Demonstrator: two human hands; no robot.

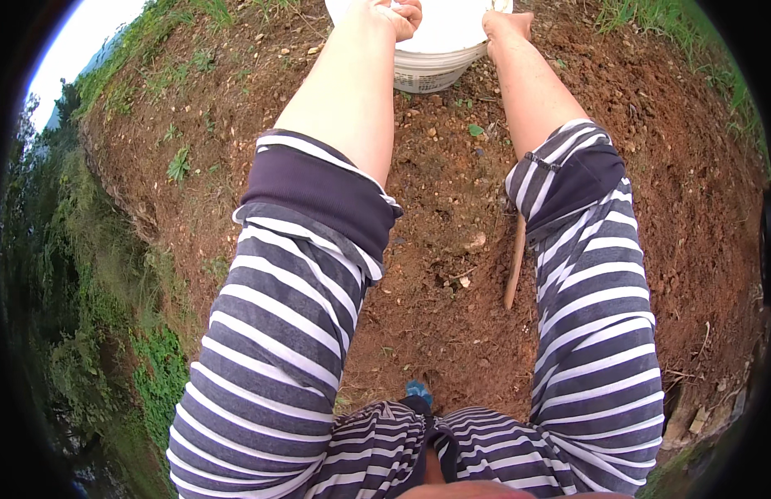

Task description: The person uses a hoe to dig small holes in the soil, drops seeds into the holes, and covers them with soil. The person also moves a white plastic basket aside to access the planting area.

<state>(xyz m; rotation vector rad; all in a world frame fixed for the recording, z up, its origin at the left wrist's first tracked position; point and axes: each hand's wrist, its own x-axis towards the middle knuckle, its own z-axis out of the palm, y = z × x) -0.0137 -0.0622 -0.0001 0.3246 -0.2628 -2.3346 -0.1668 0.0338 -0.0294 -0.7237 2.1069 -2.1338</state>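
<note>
A white plastic basket (432,70) with slotted sides stands on the bare soil at the top of the view, partly cut off by the picture's edge. My left hand (403,17) is over its near left rim with curled fingers; whether it grips something there cannot be told. At the basket's right rim is my right hand (509,26), bent at the wrist, its fingers partly hidden. Something pale lies by the right hand inside the rim, too cut off to name. The basket's inside is overexposed white.
Reddish-brown soil (448,206) with small stones slopes around me. A wooden stick (515,268) lies beside my right sleeve. Grass (666,31) grows at the upper right, and green plants (160,368) and dark bushes stand beyond the edge at left. Rocks (697,419) lie at the lower right.
</note>
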